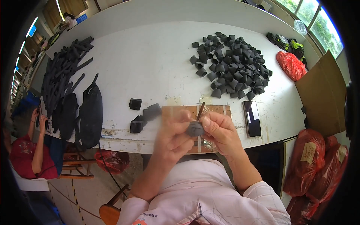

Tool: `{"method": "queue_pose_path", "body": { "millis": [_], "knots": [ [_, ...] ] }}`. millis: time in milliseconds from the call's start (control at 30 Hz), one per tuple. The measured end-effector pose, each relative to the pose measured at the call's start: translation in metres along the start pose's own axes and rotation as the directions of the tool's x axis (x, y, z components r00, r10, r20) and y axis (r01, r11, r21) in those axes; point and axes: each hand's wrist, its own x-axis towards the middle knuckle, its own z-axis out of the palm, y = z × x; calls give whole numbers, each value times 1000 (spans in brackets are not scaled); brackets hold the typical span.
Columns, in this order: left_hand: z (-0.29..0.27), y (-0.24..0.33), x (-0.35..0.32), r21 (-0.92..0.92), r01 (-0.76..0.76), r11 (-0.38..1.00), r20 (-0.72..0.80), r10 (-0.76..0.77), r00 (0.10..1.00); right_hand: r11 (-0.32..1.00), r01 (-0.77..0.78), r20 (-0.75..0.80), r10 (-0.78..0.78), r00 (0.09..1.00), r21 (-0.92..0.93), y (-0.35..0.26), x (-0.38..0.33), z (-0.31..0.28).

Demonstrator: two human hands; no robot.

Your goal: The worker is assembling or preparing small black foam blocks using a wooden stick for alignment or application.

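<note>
In front of my chest, both hands are closed on a small dark-grey fabric piece [195,129]. My left hand [174,135] grips it from the left, its fingers slightly blurred. On the other side, my right hand [222,131] pinches its edge with the thumb. A thin dark pointed tool [201,111] sticks up from between the hands, by the right thumb; its lower end is hidden. Beneath them lies a brown board [174,111] at the table's front edge. Left of the board lie several black folded pieces [137,124].
A large heap of black fabric loops [236,65] covers the table's far right. A phone [252,118] lies right of the board. Black strips [62,71] and long black bundles [91,116] lie left. Cardboard [322,90] stands right, above red bags [305,161]. A co-worker [32,155] is at left.
</note>
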Motion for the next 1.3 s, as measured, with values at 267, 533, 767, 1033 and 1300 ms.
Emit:
{"method": "queue_pose_path", "body": {
  "millis": [267, 533, 767, 1033, 1300],
  "knots": [
    [-9, 3, 27, 167, 43, 985, -59, -33, 998, 996, -76, 132, 69, 989, 56, 3, 36, -26],
    [16, 5, 33, 779, -589, -214, 615, 442, 653, 669, 392, -89, -565, 820, -632, 0, 23, -16],
    [20, -10, 27, 732, -542, 414, 218, 612, 760, 312, 476, 102, -741, 663, -822, -7, 18, -1],
    [11, -13, 24, 535, -569, 625, 111, 615, 780, 253, 540, 149, -792, 592, -803, -6, 27, -3],
    [4, -12, 27, 764, -564, 312, 297, 606, 738, 163, 526, 227, -769, 598, -835, 3, 28, -12]
  ]
}}
